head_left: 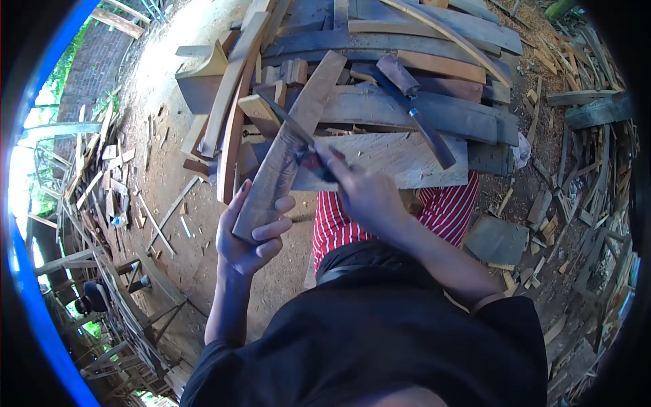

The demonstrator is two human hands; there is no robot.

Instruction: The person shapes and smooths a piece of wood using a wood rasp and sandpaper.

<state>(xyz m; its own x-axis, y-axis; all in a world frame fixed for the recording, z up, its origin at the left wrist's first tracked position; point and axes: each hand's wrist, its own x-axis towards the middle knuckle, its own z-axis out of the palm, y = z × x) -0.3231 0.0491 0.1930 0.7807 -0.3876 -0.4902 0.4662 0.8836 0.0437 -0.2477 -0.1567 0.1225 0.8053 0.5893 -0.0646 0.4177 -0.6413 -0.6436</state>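
Note:
My left hand [249, 234] grips the near end of a long weathered wood plank [288, 146], which slants up and away toward the wood pile. My right hand [363, 193] is closed on a small dark tool [313, 161] whose tip presses on the plank's face about midway along. The tool's exact shape is hidden by my fingers. A pale flat board [400, 159] lies just behind both hands.
A big pile of planks and offcuts [380, 74] fills the area ahead. A dark-handled blade tool [424, 125] rests on it. Red striped cloth [447, 210] covers my lap. Scrap wood litters the dirt ground left [163, 190] and right [576, 169].

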